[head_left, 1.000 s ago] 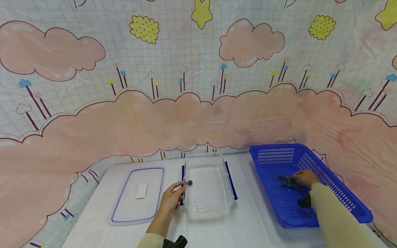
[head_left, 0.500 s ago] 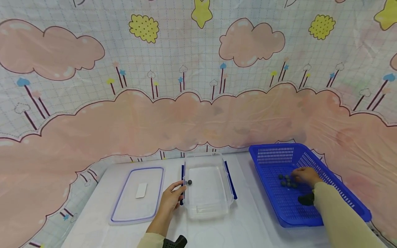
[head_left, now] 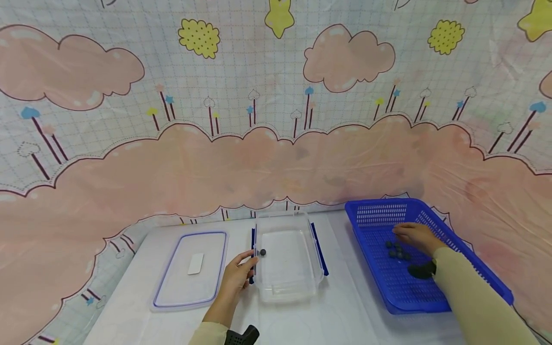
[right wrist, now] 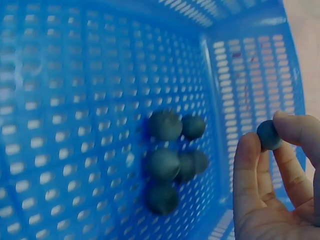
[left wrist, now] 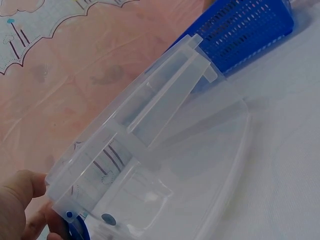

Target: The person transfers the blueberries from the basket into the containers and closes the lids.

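My right hand (head_left: 416, 235) is over the blue plastic basket (head_left: 415, 303). In the right wrist view, thumb and fingertips pinch one dark blueberry (right wrist: 269, 135). Several more blueberries (right wrist: 164, 164) lie clustered on the basket's slotted floor, apart from the hand. My left hand (head_left: 236, 274) grips the left wall of a clear plastic container (head_left: 288, 293), beside its blue latch (left wrist: 77, 227). The container is uncovered, and a single blueberry (head_left: 263, 252) lies inside near its left wall, close to the fingertips.
A clear lid with a blue seal (head_left: 161, 283) lies flat left of the container, bearing a white rectangle (head_left: 196, 263). The white-covered table (head_left: 340, 292) ends against a hanging cloth (head_left: 276, 167) printed with clouds. The basket's high walls stand on the right.
My right hand has risen from the blueberry cluster and shifted toward the basket's back left, with a blueberry pinched in its fingers. The left hand stays at the container's wall.
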Tool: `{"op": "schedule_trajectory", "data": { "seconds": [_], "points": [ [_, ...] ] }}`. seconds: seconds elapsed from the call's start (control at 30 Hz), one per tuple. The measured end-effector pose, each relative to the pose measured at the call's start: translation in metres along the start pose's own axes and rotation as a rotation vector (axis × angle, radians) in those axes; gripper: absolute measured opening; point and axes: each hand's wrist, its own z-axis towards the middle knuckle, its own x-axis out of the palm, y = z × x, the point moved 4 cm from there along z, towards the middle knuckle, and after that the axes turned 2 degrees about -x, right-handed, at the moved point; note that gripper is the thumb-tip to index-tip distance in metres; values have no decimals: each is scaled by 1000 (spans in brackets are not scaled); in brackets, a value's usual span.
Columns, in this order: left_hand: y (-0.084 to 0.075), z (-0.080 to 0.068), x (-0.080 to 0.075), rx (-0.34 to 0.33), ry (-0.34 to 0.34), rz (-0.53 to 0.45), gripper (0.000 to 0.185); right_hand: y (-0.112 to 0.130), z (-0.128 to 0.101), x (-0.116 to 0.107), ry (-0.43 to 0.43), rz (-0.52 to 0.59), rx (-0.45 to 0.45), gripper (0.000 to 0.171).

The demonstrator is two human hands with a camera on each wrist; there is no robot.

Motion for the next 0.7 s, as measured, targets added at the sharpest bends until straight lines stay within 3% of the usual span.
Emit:
{"op": "schedule_trajectory", "data": {
  "seconds": [0.43,0.7],
  "points": [
    [0,-1,0,-10,-1,3,42,19,0,23,82,96,-25,60],
    [0,-1,0,-5,-9,4,43,31,-1,34,118,239,-15,65]
  ]
}}
